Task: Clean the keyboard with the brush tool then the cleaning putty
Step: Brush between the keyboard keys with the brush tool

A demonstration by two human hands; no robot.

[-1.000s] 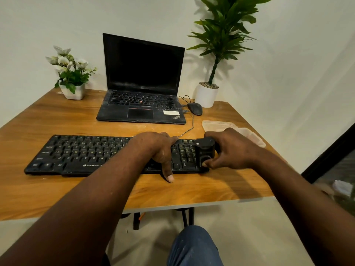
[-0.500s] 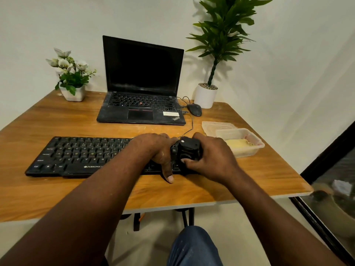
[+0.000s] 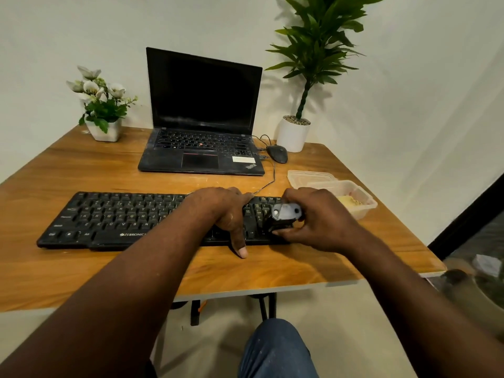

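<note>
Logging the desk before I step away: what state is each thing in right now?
Laptop: lid open, screen dark.
Container: open, yellow putty inside.
Lid: off, lying by the container.
Keyboard: flat on the table, left hand resting on it.
Brush tool: gripped by the right hand, over the keyboard's right end.
Mouse: untouched beside the laptop.

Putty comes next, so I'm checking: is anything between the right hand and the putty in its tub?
Nothing visible does. The open tub sits just beyond the right hand, putty exposed, lid lying behind it. The hand does grip the brush tool, though.
</note>
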